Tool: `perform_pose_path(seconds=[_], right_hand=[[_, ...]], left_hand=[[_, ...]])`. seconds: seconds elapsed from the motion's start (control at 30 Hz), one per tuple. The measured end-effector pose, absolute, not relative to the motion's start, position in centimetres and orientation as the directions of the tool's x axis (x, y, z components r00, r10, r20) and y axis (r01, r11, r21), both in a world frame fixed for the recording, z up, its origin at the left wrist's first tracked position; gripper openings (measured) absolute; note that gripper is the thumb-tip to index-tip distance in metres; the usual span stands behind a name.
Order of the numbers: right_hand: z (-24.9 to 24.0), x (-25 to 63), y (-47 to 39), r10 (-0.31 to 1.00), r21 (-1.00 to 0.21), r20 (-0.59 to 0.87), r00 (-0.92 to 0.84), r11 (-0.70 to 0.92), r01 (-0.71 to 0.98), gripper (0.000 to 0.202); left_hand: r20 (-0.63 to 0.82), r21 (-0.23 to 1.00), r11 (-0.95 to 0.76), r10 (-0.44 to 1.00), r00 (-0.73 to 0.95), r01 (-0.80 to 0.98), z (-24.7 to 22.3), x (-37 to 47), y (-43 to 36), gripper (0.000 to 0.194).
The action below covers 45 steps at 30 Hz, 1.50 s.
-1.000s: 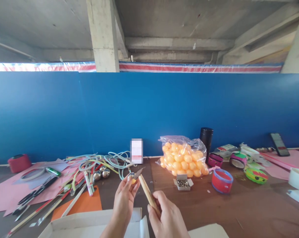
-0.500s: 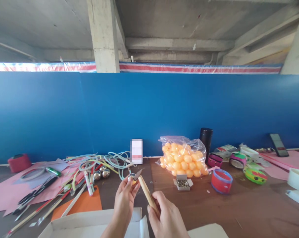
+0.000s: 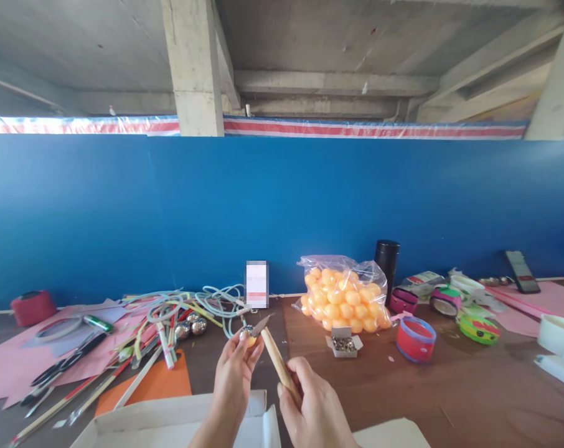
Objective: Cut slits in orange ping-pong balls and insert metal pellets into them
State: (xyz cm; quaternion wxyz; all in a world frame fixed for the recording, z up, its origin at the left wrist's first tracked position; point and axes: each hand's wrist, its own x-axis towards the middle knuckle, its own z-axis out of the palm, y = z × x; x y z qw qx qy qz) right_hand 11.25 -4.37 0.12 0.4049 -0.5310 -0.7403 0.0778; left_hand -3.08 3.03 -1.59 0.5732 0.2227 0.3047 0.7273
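Observation:
My left hand [image 3: 235,370] holds a small ball [image 3: 248,336] in its fingertips, shiny silver above and orange-yellow below; the fingers hide part of it. My right hand [image 3: 312,404] is wrapped round the wooden handle of a small hammer [image 3: 275,358]. The hammer's dark head tapers to a point at the upper right. Its other end meets or overlaps the ball; contact cannot be told for sure. Both hands are above the table's front, over a white open box [image 3: 170,420].
A clear bag of orange balls [image 3: 342,298] stands behind a small box of metal bits [image 3: 345,345]. To the left lie tubing [image 3: 216,295], steel balls [image 3: 198,325], scissors [image 3: 67,361] and orange paper [image 3: 179,379]. A red-blue tape roll [image 3: 416,342] sits right.
The view has shifted very slightly. Both hands keep nearly the same pose, with the hammer head still at the ball.

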Motion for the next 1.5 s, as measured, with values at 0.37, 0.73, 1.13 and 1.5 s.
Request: perform_pose_path(seconds=[0.37,0.73,1.13,1.5], right_hand=[[0.13,11.15,-4.22,0.808,-0.626,0.589,0.002,0.454,0.634,0.007],[0.31,11.10,-4.54,0.821,-0.556,0.564,-0.089,0.457,0.694,0.009],[0.43,11.11,-4.64,0.821,-0.540,0.563,-0.091,0.449,0.712,0.008],[0.27,11.03,-4.44,0.840,-0.548,0.535,-0.092,0.428,0.719,0.009]], left_hand=[[-0.013,0.663,-0.130,0.983,-0.185,-0.737,-1.62,-3.46,3.12,0.009],[-0.018,0.664,-0.119,0.984,-0.175,-0.738,-1.18,-3.22,2.80,0.008],[-0.022,0.687,-0.132,0.979,-0.203,-0.714,-1.64,-3.25,3.07,0.009],[-0.055,0.698,-0.127,0.972,-0.229,-0.705,-1.66,-3.11,3.09,0.009]])
